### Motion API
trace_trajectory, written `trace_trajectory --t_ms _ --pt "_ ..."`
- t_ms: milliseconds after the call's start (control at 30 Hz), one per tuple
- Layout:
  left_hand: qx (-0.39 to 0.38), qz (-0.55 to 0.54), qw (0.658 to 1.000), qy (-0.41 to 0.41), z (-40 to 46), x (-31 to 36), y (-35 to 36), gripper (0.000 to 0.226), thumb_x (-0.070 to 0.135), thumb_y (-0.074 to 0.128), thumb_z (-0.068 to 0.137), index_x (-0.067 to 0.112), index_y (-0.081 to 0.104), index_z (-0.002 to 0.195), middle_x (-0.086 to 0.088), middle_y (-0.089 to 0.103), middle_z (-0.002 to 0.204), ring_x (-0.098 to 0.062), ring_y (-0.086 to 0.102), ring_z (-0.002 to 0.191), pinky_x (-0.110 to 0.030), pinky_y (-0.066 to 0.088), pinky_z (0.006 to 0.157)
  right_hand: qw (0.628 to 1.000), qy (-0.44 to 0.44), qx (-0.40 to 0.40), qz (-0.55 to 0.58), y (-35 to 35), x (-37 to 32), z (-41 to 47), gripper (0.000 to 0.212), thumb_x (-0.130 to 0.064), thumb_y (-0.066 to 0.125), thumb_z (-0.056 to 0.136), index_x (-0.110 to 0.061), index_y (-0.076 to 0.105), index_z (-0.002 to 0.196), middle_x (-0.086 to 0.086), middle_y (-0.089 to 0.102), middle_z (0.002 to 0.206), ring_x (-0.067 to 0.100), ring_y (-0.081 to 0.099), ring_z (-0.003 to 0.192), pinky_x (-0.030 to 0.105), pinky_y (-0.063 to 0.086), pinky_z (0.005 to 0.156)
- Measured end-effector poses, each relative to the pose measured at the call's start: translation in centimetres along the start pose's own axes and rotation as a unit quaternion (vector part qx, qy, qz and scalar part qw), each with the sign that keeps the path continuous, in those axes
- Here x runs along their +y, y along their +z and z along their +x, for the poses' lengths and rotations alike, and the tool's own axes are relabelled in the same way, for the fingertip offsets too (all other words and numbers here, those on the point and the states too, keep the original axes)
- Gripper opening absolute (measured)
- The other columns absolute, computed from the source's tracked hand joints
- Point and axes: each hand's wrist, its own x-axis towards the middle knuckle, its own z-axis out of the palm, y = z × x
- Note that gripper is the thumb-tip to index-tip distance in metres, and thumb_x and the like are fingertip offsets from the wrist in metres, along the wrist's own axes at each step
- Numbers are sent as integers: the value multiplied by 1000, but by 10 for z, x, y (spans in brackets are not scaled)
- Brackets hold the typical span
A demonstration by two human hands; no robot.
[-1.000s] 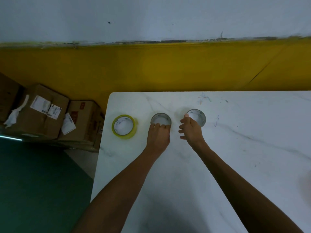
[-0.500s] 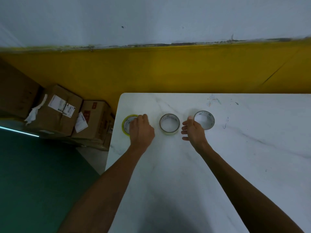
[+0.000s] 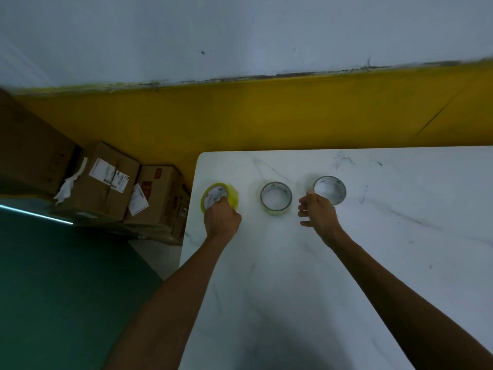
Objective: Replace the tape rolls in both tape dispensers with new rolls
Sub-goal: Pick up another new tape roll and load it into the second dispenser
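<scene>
Roll staging step: three rolls lie flat in a row near the far left end of the white table, no dispenser in view. Left hand is closed around the near edge of the yellow roll at the left corner; right hand is loose and empty, thumb at the rim of the right clear roll, middle clear roll untouched. Next, probably lift the yellow roll without snagging its tape end and carry it to a dispenser.

Three tape rolls on table

A stockroom or packing area: labelled brown cardboard shipping boxes stacked on green floor beside a white marble-patterned table, yellow-banded wall.
</scene>
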Motion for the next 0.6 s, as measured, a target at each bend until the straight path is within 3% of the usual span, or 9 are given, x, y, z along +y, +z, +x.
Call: trace_trajectory --t_ms 100,167,200,267,333,467,600 --pt "-3 -95 995 -4 -5 12 -17 47 11 53 93 1 48 138 -24 56 134 -40 54 121 -41 46 96 999 -28 -17 -26 2 -11 -11 38 -33 42 99 0 62 104 12 63 90 22 62 82 41 57 77" --pt "1 -163 987 5 -8 22 -28 50 13 53 94 2 44 142 -23 58 133 -39 55 119 -37 46 95 997 -50 -37 -54 3 -21 -21 29 -28 50 95 -3 64 102 12 66 91 25 65 87 43 59 79" --pt "1 -191 982 1 -10 30 -35 45 15 53 93 -1 52 135 -23 65 118 -38 60 108 -35 48 83 995 -59 -48 -59 3 -27 -26 26 -26 54 93 -4 64 101 12 67 91 26 66 89 42 60 78" --pt "-11 -269 963 -18 -19 48 -51 27 17 55 91 -6 65 100 -19 62 81 -32 57 78 -31 38 61 994 -74 -68 -44 7 -43 -37 25 -25 58 91 -4 64 102 11 68 89 24 67 89 43 61 78" --pt "-17 -337 941 -27 -34 67 -68 24 17 57 90 -3 62 78 -14 53 69 -24 48 68 -31 32 58 993 -85 -79 -14 11 -60 -53 25 -27 60 91 -7 63 105 11 68 90 22 67 87 44 61 79" --pt "-36 -377 926 -5 -55 96 -88 15 18 57 91 9 65 81 -8 58 75 -18 49 66 -30 36 59 990 -122 -73 -4 18 -90 -71 29 -38 60 90 -14 63 106 14 72 99 26 70 93 42 62 76" --pt "-42 -398 916 4 -66 113 -95 18 23 58 92 10 70 94 -9 67 92 -19 56 81 -27 41 62 984 -157 -74 -30 12 -109 -82 29 -37 59 88 -15 66 105 13 69 104 28 68 97 44 62 77"
